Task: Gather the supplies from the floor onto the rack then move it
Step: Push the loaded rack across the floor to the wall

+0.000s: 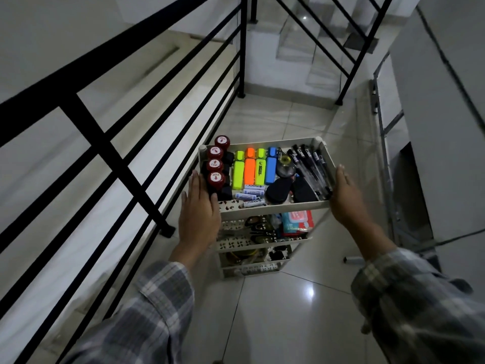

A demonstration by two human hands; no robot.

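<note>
A white tiered plastic rack [278,205] stands on the tiled floor. Its top tray holds red-capped stamps [216,166], green, orange and blue highlighters [256,166], black pens [312,169], small white tubes [249,193] and black items. The lower shelves carry a red and blue packet [298,219] and dark items. My left hand [199,208] lies flat against the tray's left side. My right hand [346,195] presses flat against its right side. The fingers of both hands are straight, and the tray is clamped between the palms.
A black metal railing [118,158] runs close along the rack's left side. Stairs [301,48] rise ahead behind a second railing. A grey metal frame [385,153] leans on the right wall, with a small dark object [353,260] on the floor near it.
</note>
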